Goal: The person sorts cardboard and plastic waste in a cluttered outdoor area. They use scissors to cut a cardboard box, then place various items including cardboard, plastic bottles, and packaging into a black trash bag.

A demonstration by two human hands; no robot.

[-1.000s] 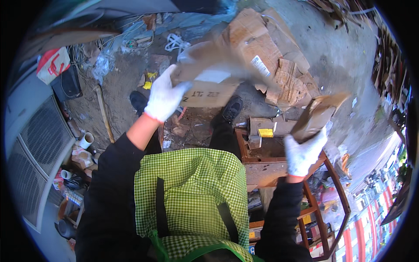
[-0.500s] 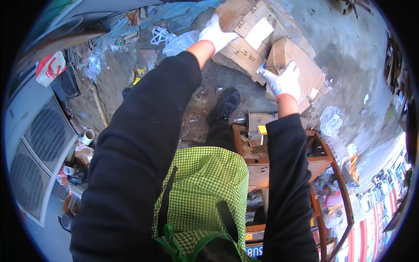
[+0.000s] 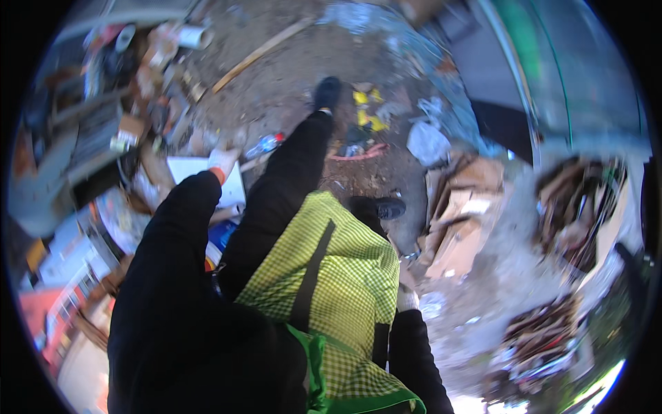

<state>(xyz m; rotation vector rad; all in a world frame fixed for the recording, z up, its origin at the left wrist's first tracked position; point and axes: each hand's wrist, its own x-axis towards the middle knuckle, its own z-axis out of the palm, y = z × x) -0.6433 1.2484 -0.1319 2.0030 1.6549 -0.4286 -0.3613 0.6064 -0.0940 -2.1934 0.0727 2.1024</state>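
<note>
My left hand (image 3: 224, 160) was at a white panel (image 3: 187, 165), left of my checked apron (image 3: 355, 269); my right hand (image 3: 408, 298), just beside the apron's right edge. Through the blur, I couldn't tell whether either was spread or pinching. Cardboard (image 3: 460, 241) lay right of the apron.

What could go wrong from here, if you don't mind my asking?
Tripping: a red curved strip lies on the ground between the dark shoes and might catch a foot. Slipping: the clear bottle with a red cap, beside the left leg, could roll if stepped on. Dropping: the left hand is at the white panel, but blur hides any grip, so the panel might slip if lifted.
</note>
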